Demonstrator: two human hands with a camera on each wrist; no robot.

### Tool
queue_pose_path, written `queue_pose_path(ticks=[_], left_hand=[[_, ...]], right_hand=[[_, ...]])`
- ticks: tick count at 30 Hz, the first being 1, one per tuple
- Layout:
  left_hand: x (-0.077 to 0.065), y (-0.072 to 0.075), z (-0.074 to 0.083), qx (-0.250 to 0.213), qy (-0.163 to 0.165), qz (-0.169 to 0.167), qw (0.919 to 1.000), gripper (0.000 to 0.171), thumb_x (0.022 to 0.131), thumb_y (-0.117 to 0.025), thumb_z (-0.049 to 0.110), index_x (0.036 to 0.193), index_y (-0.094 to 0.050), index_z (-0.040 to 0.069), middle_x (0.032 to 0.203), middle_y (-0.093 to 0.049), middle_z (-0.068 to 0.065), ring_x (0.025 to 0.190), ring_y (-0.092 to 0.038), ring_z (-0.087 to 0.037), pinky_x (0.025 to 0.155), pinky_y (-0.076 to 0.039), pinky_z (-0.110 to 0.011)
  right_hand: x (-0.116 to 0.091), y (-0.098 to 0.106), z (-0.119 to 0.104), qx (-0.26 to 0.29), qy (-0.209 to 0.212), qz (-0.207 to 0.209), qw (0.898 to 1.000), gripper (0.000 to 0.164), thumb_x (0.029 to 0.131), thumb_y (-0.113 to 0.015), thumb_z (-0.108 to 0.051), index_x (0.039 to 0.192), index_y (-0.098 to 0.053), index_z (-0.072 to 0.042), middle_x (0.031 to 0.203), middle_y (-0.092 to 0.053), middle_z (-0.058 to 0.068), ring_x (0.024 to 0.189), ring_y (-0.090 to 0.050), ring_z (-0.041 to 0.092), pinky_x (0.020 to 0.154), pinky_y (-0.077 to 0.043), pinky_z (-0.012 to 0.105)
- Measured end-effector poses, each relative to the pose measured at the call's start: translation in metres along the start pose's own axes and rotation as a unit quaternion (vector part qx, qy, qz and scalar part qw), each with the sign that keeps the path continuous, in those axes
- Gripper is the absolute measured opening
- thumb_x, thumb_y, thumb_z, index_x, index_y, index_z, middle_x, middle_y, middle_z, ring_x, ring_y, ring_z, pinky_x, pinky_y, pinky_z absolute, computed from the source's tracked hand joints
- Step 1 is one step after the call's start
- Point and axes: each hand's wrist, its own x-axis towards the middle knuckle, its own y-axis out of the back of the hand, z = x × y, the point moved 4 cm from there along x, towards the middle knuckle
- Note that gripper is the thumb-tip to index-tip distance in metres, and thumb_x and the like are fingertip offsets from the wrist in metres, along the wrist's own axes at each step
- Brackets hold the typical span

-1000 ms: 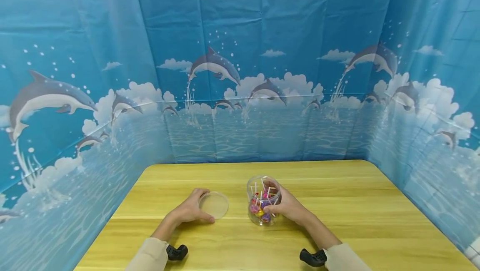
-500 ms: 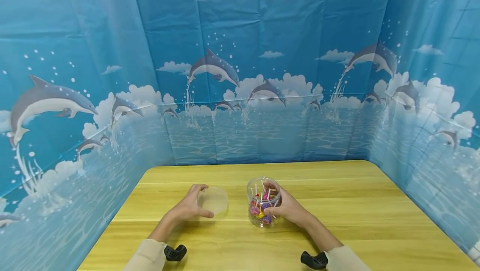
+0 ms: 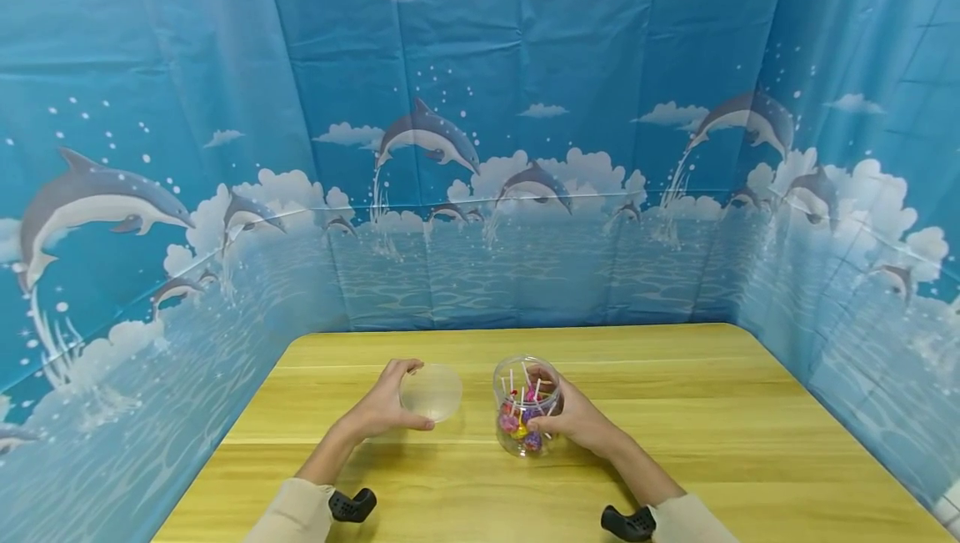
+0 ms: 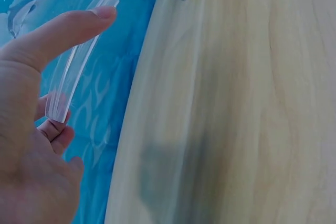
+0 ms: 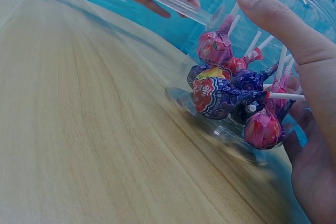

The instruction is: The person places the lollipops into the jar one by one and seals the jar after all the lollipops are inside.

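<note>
My left hand (image 3: 388, 403) pinches a round clear lid (image 3: 432, 393) by its edge, thumb on the near side and fingers on the far side. In the left wrist view the lid (image 4: 79, 66) is edge-on, raised over the table. To its right a clear plastic jar (image 3: 506, 439) stands without a cover, its mouth facing up. My right hand (image 3: 573, 416) grips the jar's right side. Several wrapped lollipops (image 5: 215, 95) in pink, purple, red and yellow lie in the jar, white sticks pointing mostly upward. The right fingers are partly hidden behind the jar.
A yellow wood-grain table (image 3: 675, 409) lies under both hands. Behind it and along the sides hangs a blue curtain (image 3: 480, 276) printed with dolphins. A black strap end (image 3: 352, 505) sticks out at the left sleeve, and another black strap end (image 3: 628, 522) at the right.
My left hand has lifted the lid off the table, tilted it and brought it slightly up and to the right. The right hand and the jar stay in place.
</note>
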Motion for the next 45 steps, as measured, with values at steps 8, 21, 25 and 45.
queue_pose_path(ticks=[8,21,25,45], left_hand=[[0.003,0.000,0.016,0.019,-0.023,-0.011,0.9995,0.105,0.070,-0.095,0.043,0.154,-0.042,0.008,0.148,-0.039,-0.016,0.134,-0.041,-0.038,0.097,-0.048,-0.059],[0.014,-0.006,0.042,0.037,-0.046,-0.039,0.9975,0.107,0.070,-0.094,0.043,0.155,-0.040,0.006,0.149,-0.037,-0.017,0.135,-0.042,-0.036,0.102,-0.045,-0.055],[0.018,-0.007,0.052,0.033,-0.061,-0.047,0.9965,0.105,0.071,-0.094,0.037,0.154,-0.040,0.004,0.148,-0.037,-0.022,0.134,-0.041,-0.039,0.101,-0.046,-0.056],[0.033,-0.007,0.084,-0.167,-0.058,-0.131,0.9753,0.096,0.083,-0.087,0.005,0.159,-0.028,0.009,0.162,-0.019,-0.016,0.149,-0.033,-0.034,0.115,-0.036,-0.048]], right_hand=[[0.000,0.000,0.001,0.010,-0.001,-0.003,1.000,0.083,0.091,-0.079,-0.009,0.159,-0.031,-0.012,0.155,-0.031,0.029,0.127,-0.054,0.035,0.097,-0.052,0.035],[-0.003,-0.001,0.001,0.011,0.004,-0.012,1.000,0.081,0.092,-0.077,-0.010,0.159,-0.030,-0.012,0.153,-0.032,0.029,0.124,-0.056,0.035,0.096,-0.053,0.036],[-0.003,-0.001,0.001,0.012,0.006,-0.013,1.000,0.081,0.093,-0.076,-0.010,0.158,-0.030,-0.011,0.153,-0.032,0.030,0.123,-0.057,0.034,0.095,-0.054,0.036],[-0.003,-0.003,0.001,0.012,-0.003,-0.016,1.000,0.077,0.095,-0.073,-0.007,0.157,-0.027,-0.005,0.141,-0.042,0.026,0.121,-0.055,0.037,0.093,-0.054,0.036]])
